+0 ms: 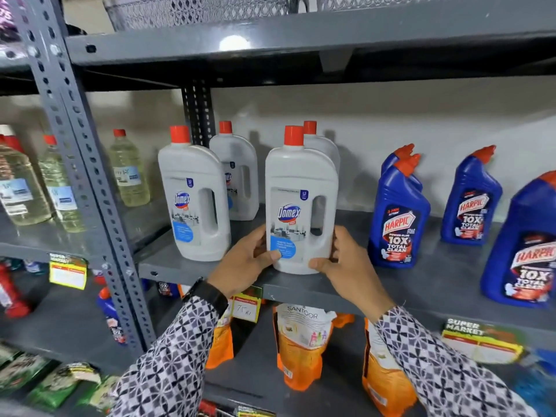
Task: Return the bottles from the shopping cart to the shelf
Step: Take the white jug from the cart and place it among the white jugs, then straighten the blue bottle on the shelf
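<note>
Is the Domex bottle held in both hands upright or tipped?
Upright. The Domex bottle stands on the shelf with its red cap on top, left hand and right hand gripping its base.

Your grey metal shelf [355,288] carries four white Domex bottles [301,203]: two at front edge, two behind toward back. Blue Harpic bottles [398,218] stand toward right end. All upright, red-capped.

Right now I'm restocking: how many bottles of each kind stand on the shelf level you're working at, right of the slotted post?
White Domex bottles: 4, the front one held by the left hand and the right hand.
Blue Harpic bottles: 4.
Total: 8.
</note>
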